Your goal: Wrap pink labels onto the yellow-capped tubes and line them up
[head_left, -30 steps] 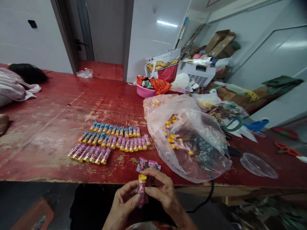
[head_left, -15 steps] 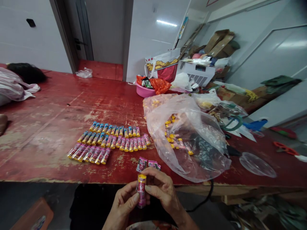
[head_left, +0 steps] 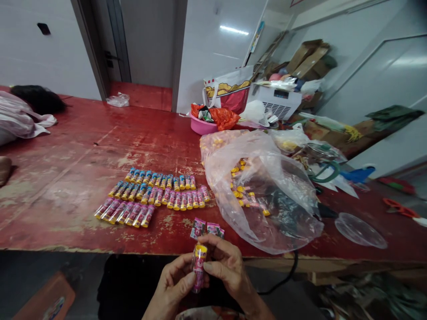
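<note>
A clear tube with a yellow end and pink printed wrap [head_left: 199, 263] is held upright between both hands, just below the table's front edge. My left hand [head_left: 175, 284] pinches it from the left side. Fingers of my right hand [head_left: 227, 266] close on its right side, thumb across the front. Beyond them, small pink packets [head_left: 199, 227] lie near the edge. Several similar tubes [head_left: 125, 214] stand in rows at the left, some with blue wraps [head_left: 156, 179]. A clear plastic bag [head_left: 233, 213] with more yellow-ended tubes [head_left: 240, 191] lies open at the right.
Behind the bag sit a pink basin [head_left: 202, 127] with orange plastic and a printed carrier bag [head_left: 230, 91]. A clear lid [head_left: 360, 230] and red-handled scissors [head_left: 398, 207] lie at the right of the red table [head_left: 83, 146]. Pale cloth [head_left: 20, 118] is at far left.
The held tube has tilted slightly, its yellow end now a little further right and lower. Both hands keep their hold on it. The view has shifted slightly.
</note>
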The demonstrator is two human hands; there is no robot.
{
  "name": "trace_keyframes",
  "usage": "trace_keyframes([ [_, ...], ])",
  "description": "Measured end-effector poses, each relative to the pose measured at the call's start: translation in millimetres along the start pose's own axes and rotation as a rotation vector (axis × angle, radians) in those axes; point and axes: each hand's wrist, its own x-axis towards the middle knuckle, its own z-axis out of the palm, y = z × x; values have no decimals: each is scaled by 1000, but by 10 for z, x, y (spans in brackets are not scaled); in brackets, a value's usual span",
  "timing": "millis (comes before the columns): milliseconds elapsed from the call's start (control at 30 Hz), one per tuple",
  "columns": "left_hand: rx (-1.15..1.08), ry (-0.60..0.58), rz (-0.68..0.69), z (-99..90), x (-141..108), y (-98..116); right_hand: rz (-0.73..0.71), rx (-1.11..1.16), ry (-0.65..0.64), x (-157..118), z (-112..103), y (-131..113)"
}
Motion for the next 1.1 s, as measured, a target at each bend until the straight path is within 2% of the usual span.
trace_keyframes([
  [200, 9, 43, -1, 26, -9, 5, 14, -8, 20, -11, 12, -19],
  [433, 45, 90, 0, 41, -18, 10, -160, -186, 11, 18, -25, -40],
  [633, 89, 130, -1, 42, -35, 13, -168, -171, 7, 19, -27, -80],
  [900, 150, 335, 121, 4, -37, 70, -191, -222, 106, 28, -36, -30],
  [1100, 98, 395, 139, -10, -51, 79, -175, -160, 153, 35, 0, 46],
])
